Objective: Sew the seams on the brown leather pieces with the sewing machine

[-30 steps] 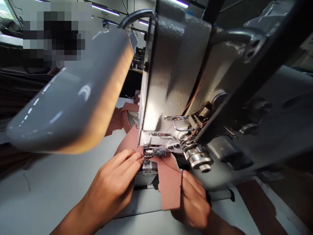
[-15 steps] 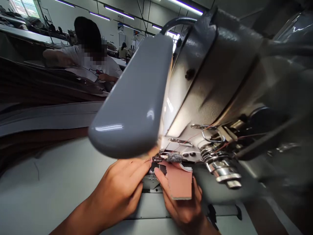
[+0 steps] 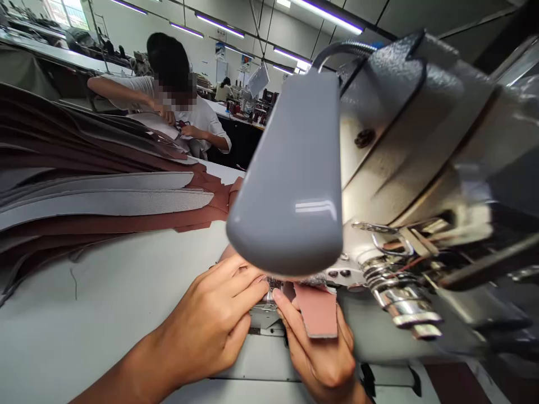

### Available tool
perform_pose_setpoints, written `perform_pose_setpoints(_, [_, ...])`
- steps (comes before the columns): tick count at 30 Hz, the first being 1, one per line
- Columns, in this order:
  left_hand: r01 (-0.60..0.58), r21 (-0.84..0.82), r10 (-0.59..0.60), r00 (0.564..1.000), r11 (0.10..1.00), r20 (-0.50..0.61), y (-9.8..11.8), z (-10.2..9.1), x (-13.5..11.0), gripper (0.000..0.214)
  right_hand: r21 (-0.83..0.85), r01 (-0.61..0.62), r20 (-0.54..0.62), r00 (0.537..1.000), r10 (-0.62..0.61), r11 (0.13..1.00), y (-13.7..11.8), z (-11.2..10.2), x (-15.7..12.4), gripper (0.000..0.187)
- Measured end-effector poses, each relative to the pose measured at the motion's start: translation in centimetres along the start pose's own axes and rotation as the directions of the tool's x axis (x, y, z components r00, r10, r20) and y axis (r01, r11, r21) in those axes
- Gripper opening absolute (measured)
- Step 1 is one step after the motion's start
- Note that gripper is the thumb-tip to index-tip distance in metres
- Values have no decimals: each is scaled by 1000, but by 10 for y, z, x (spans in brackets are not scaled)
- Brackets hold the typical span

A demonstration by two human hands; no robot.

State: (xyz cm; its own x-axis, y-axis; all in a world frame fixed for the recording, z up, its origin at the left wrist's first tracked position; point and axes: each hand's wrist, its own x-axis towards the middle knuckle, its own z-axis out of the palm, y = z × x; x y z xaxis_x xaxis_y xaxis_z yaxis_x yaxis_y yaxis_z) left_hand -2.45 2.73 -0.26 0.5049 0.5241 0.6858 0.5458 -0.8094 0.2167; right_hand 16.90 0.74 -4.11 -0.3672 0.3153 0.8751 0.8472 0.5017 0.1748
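Observation:
A pink leather piece [image 3: 320, 314] with a pale cut edge hangs over my right hand [image 3: 326, 353]. The fingers of that hand are closed round it, and the thumb points at the sewing machine's presser foot [image 3: 275, 285]. My left hand [image 3: 225, 317] is closed just left of the foot, fingertips pressed down on the work. A sliver of pinkish leather shows past its knuckles. The sewing machine [image 3: 379, 185] leans over both hands. Its grey lamp [image 3: 290, 185] hides the needle and part of the leather.
Long strips of brown and grey material [image 3: 105, 205] lie stacked on the white table [image 3: 138, 280] at left. Chrome tension discs [image 3: 398, 297] jut out right of my hands. Across the table, a person in a white shirt [image 3: 206, 120] handles pieces. A loose thread [image 3: 74, 283] lies at left.
The view has shifted, so the lamp and machine appear farther right. Both hands stay close to the presser foot. The leather piece in my right hand appears slightly turned. The person opposite has moved an arm.

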Motion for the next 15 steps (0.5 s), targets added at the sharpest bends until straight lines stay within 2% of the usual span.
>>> perform_pose_setpoints(5, [6,-21,-6,1000,1000,6,1,-2,1,36,31,-2,36,999,1,1000,5,-5,-11,34])
perform_pose_setpoints(8, [14,-25,-14,1000,1000,9,1,-1,-1,37,90,3,25,1000,-5,996,5,-9,-13,31])
perform_pose_setpoints(11, [21,-15,-20,1000,1000,12,0,0,-3,39,146,-63,-68,995,74,987,3,-15,-12,25])
perform_pose_setpoints(15, [37,5,-37,999,999,16,1,1,-4,40,166,3,-139,990,21,986,7,-24,-6,14])
